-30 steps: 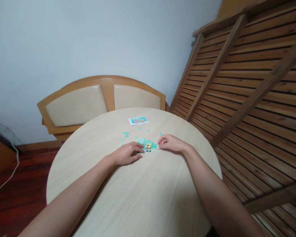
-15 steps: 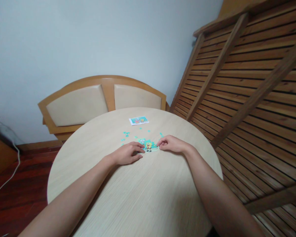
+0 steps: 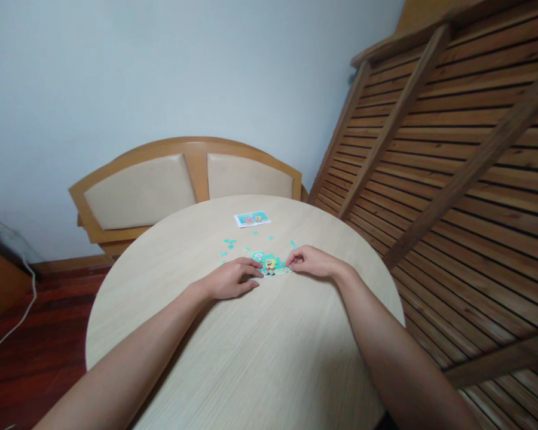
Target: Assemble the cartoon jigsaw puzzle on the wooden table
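One head-worn camera looks forward and down over the round table (image 3: 251, 364) from the wearer's place. Nearest to it, the forearms (image 3: 147, 346) run in from the lower corners; left hand (image 3: 228, 279) and right hand (image 3: 314, 261) show small near centre-frame, the wall (image 3: 170, 71) farther off, upper left.

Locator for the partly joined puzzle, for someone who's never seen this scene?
Find the round, pale table. Between the left hand and right hand lies the puzzle. It is a joined patch with a yellow figure, unlike the loose teal pieces near it and the white-edged card farther back.
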A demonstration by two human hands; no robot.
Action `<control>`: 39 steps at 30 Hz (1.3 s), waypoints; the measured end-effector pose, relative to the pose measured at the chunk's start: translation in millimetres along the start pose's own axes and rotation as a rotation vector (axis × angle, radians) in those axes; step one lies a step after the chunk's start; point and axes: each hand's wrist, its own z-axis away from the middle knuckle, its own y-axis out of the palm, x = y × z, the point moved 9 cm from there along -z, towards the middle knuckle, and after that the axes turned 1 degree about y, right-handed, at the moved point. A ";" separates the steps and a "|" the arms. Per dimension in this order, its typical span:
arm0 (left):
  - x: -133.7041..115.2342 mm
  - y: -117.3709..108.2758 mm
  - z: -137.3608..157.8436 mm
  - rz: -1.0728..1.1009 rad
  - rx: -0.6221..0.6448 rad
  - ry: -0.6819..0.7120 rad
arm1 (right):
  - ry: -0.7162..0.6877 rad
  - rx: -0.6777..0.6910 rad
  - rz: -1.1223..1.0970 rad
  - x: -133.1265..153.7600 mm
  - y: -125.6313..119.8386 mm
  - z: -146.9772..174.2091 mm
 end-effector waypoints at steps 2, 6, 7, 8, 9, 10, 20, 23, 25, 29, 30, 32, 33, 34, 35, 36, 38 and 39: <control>0.5 0.4 0.2 -0.004 0.002 0.000 | -0.008 -0.002 0.006 -0.2 -0.4 -0.3; 1.2 0.3 0.8 -0.011 0.007 -0.004 | -0.027 -0.005 -0.005 -1.1 -1.4 -0.7; 1.3 0.1 0.9 -0.011 0.007 -0.005 | -0.030 -0.005 -0.005 -1.4 -1.5 -0.8; 1.3 0.0 0.9 -0.011 0.006 -0.005 | -0.028 -0.005 -0.001 -1.9 -1.6 -0.9; 1.2 -0.2 1.0 -0.009 0.004 -0.004 | -0.021 -0.006 0.006 -2.6 -1.8 -0.9; 1.2 -0.2 1.0 -0.008 0.002 -0.002 | -0.013 -0.007 0.012 -3.3 -1.9 -0.9; 2.2 1.3 1.0 -0.001 -0.014 0.019 | -0.011 -0.028 0.047 -2.3 -3.2 -1.1; 2.6 1.8 0.7 -0.017 -0.015 0.025 | -0.014 -0.027 0.036 -2.9 -2.6 -1.9; 2.3 1.9 0.6 -0.026 -0.015 0.026 | -0.023 -0.021 0.000 -2.7 -1.8 -2.3; 1.8 1.6 0.8 -0.029 -0.015 0.019 | -0.023 0.008 -0.081 -4.1 1.4 -3.2; 1.7 1.5 0.9 -0.029 -0.016 0.017 | -0.026 0.007 -0.094 -4.0 1.4 -3.3; 1.4 1.1 1.0 -0.026 -0.017 0.013 | -0.036 -0.002 -0.112 -3.1 0.7 -3.3; 1.1 0.9 1.0 -0.025 -0.017 0.013 | -0.040 -0.008 -0.117 -2.5 0.1 -3.3; 0.8 0.7 1.0 -0.025 -0.017 0.013 | -0.044 -0.017 -0.119 -1.9 -0.7 -3.3; 0.4 0.5 1.0 -0.024 -0.018 0.015 | -0.047 -0.026 -0.121 -1.6 -1.7 -3.3; 0.0 0.1 0.9 -0.023 -0.019 0.017 | -0.051 -0.036 -0.124 -1.2 -2.7 -3.4; -0.8 -0.5 1.0 -0.022 -0.021 0.024 | -0.062 -0.052 -0.135 -0.8 -4.4 -3.9; -1.0 -0.6 1.1 -0.021 -0.022 0.028 | -0.068 -0.056 -0.139 -0.6 -4.8 -4.3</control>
